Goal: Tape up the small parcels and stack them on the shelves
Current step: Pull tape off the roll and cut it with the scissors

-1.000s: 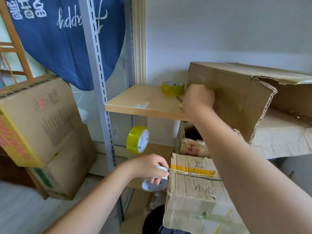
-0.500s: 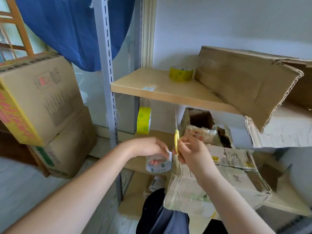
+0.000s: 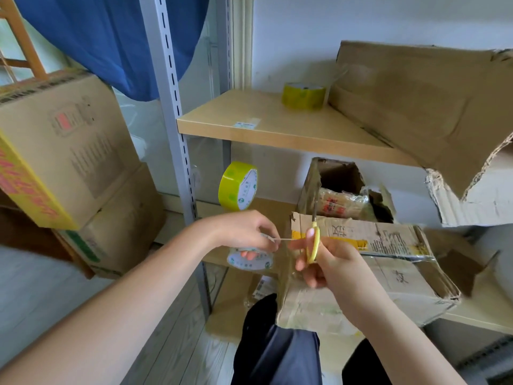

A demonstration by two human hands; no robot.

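While left hand pinches round tape roll — right hand grips yellow-handled scissors.

blue cloth hangs upper left; wooden frame beside it.

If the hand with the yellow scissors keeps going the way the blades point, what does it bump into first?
The right hand holds the yellow scissors with the blades pointing up and away. Going straight on, they would probably meet the open brown box behind first, though depth is hard to judge in this view.
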